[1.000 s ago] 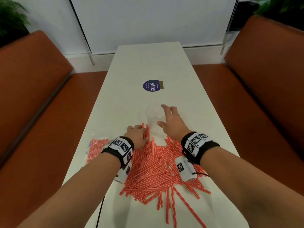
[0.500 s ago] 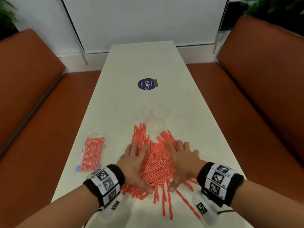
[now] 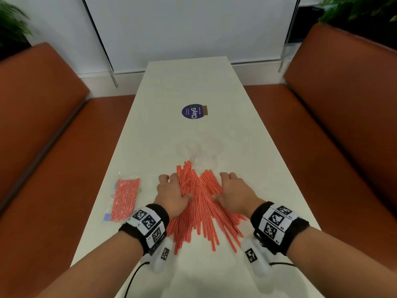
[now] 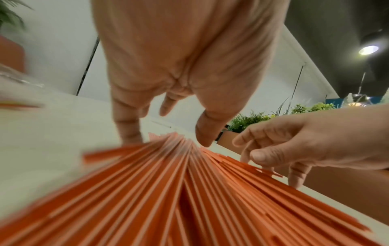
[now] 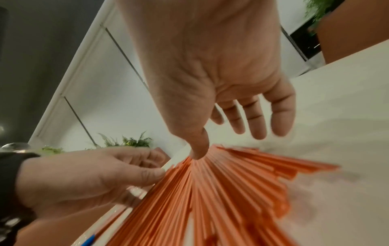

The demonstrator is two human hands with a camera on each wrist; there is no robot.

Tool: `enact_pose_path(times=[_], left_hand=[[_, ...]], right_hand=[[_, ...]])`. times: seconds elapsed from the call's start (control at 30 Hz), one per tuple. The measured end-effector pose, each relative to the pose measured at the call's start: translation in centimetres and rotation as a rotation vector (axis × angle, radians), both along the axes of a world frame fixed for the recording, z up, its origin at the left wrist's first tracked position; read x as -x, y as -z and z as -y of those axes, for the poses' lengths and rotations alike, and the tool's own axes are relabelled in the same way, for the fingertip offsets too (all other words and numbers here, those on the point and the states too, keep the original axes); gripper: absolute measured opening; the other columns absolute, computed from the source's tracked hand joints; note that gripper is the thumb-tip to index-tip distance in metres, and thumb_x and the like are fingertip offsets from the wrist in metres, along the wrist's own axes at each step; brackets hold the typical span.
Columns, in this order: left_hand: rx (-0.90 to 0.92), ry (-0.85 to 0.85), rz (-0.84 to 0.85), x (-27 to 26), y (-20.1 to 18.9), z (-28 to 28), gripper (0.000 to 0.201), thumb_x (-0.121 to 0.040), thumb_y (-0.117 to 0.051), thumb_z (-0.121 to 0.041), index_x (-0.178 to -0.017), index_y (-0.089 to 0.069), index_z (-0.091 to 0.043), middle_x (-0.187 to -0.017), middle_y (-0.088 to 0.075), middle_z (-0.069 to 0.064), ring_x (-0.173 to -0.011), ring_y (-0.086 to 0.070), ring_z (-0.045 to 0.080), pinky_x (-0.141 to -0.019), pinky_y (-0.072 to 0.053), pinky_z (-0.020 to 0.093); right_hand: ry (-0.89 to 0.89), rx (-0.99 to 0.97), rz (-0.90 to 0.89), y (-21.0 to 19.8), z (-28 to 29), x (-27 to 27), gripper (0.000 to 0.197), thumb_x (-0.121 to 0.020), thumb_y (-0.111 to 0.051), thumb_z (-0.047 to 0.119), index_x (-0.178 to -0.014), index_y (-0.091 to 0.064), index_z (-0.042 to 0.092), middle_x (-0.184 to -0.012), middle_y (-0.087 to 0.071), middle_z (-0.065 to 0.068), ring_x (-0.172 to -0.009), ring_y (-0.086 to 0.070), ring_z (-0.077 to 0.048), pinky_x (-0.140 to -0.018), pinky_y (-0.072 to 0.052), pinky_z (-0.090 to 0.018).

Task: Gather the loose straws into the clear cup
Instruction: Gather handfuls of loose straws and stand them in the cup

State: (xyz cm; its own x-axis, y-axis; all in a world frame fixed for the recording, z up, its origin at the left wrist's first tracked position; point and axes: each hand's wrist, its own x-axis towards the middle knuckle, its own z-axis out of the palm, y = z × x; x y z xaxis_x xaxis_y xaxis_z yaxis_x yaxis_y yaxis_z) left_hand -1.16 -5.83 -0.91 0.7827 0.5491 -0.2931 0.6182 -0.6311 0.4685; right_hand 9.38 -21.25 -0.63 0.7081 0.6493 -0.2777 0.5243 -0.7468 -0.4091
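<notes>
A heap of loose red straws [image 3: 199,203] lies on the white table [image 3: 189,82], fanned out toward me. My left hand [image 3: 171,190] presses on the heap's left edge with bent fingers [image 4: 127,131] touching the table and its thumb over the straws [image 4: 179,191]. My right hand [image 3: 234,190] presses on the right edge, with its thumb [image 5: 197,149] on the straws [image 5: 221,191] and its fingers fairly straight. Neither hand holds a straw. The clear cup [image 3: 199,150] stands just beyond the heap's far tips, faint and hard to make out.
A sealed packet of red straws [image 3: 125,196] lies to the left of my left hand. A round purple sticker [image 3: 194,111] sits further up the table. Orange benches [image 3: 343,104] flank the narrow table on both sides.
My right hand came back from the cup. Both hands lay flat on the heap, then slid forward to its two sides, and the straws are now squeezed into a narrower bundle.
</notes>
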Motion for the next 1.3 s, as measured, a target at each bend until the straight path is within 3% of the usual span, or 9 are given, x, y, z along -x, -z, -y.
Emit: enact_pose_path(times=[0.13, 0.23, 0.5, 0.77, 0.83, 0.93, 1.03, 1.17, 1.3], left_hand=[[-0.211, -0.009, -0.322, 0.1, -0.7, 0.6, 0.098, -0.081, -0.051, -0.070, -0.146, -0.025, 0.000, -0.145, -0.031, 0.022, -0.136, -0.032, 0.037, -0.111, -0.033, 0.044], [-0.212, -0.036, -0.385, -0.7, -0.2, 1.5, 0.095, -0.081, -0.051, -0.070, -0.143, -0.031, 0.000, -0.142, -0.034, 0.021, -0.131, -0.039, 0.037, -0.107, -0.038, 0.041], [0.031, -0.193, -0.270, -3.6, -0.2, 2.2, 0.054, -0.091, -0.055, -0.018, -0.138, -0.036, 0.001, -0.140, -0.040, 0.019, -0.121, -0.054, 0.033, -0.094, -0.049, 0.034], [0.256, -0.235, -0.062, -3.1, -0.9, 1.0, 0.032, -0.093, -0.046, -0.004, -0.119, -0.058, 0.011, -0.119, -0.063, 0.024, -0.111, -0.061, 0.037, -0.089, -0.049, 0.038], [0.330, -0.265, 0.028, -2.7, -1.0, 0.7, 0.020, -0.095, -0.045, -0.003, -0.098, -0.064, 0.001, -0.099, -0.060, 0.017, -0.095, -0.058, 0.030, -0.082, -0.047, 0.035], [0.440, -0.367, 0.111, -2.8, -1.0, 0.3, 0.033, -0.094, -0.043, -0.002, -0.065, -0.042, -0.017, -0.072, -0.048, 0.002, -0.069, -0.050, 0.020, -0.079, -0.049, 0.037], [0.557, -0.448, 0.216, -3.0, -1.1, -0.3, 0.026, -0.092, -0.042, 0.002, -0.069, -0.046, -0.011, -0.072, -0.049, 0.006, -0.067, -0.051, 0.021, -0.079, -0.049, 0.041], [0.793, -0.578, 0.376, -2.3, -2.7, -0.6, 0.016, -0.091, -0.039, 0.009, -0.088, -0.054, 0.004, -0.068, -0.054, 0.014, -0.056, -0.056, 0.024, -0.052, -0.048, 0.033], [0.891, -0.575, 0.478, -1.4, -3.7, -0.3, 0.025, -0.095, -0.041, 0.002, -0.117, -0.049, 0.009, -0.065, -0.054, 0.011, -0.055, -0.052, 0.020, -0.053, -0.045, 0.034]], right_hand=[[0.055, 0.223, 0.055, 0.2, -0.3, -0.2, 0.089, -0.076, -0.056, 0.067, -0.135, -0.031, 0.005, -0.134, -0.037, -0.018, -0.124, -0.038, -0.032, -0.100, -0.043, -0.043], [0.066, 0.214, 0.080, 1.0, -1.8, 1.0, 0.090, -0.077, -0.055, 0.066, -0.134, -0.034, 0.000, -0.132, -0.036, -0.019, -0.121, -0.037, -0.032, -0.099, -0.043, -0.042], [0.060, 0.087, -0.007, 1.7, -5.1, 3.0, 0.050, -0.088, -0.053, 0.021, -0.129, -0.035, 0.000, -0.132, -0.034, -0.018, -0.119, -0.038, -0.034, -0.098, -0.040, -0.041], [0.029, -0.099, -0.084, 1.7, -6.4, 2.8, 0.038, -0.088, -0.048, 0.010, -0.123, -0.038, -0.004, -0.123, -0.044, -0.022, -0.111, -0.048, -0.037, -0.091, -0.043, -0.041], [-0.011, -0.136, -0.103, 1.6, -6.6, 2.2, 0.024, -0.088, -0.047, 0.006, -0.110, -0.045, -0.003, -0.107, -0.049, -0.019, -0.094, -0.051, -0.030, -0.080, -0.044, -0.038], [-0.027, -0.202, -0.153, 0.8, -6.7, 1.1, 0.009, -0.090, -0.044, 0.003, -0.085, -0.040, 0.008, -0.080, -0.042, -0.008, -0.063, -0.039, -0.014, -0.056, -0.037, -0.024], [0.000, -0.300, -0.191, -0.5, -6.9, 0.1, 0.006, -0.093, -0.043, 0.007, -0.093, -0.038, 0.005, -0.076, -0.046, -0.003, -0.056, -0.042, -0.009, -0.044, -0.030, -0.020], [0.066, -0.496, -0.178, -4.2, -7.9, -1.7, 0.017, -0.097, -0.040, 0.014, -0.107, -0.042, 0.001, -0.082, -0.052, -0.008, -0.059, -0.050, -0.017, -0.046, -0.038, -0.026], [0.126, -0.893, -0.141, -9.1, -9.8, -4.8, 0.008, -0.099, -0.037, 0.018, -0.100, -0.038, 0.010, -0.078, -0.051, -0.001, -0.062, -0.051, -0.017, -0.055, -0.045, -0.034]])
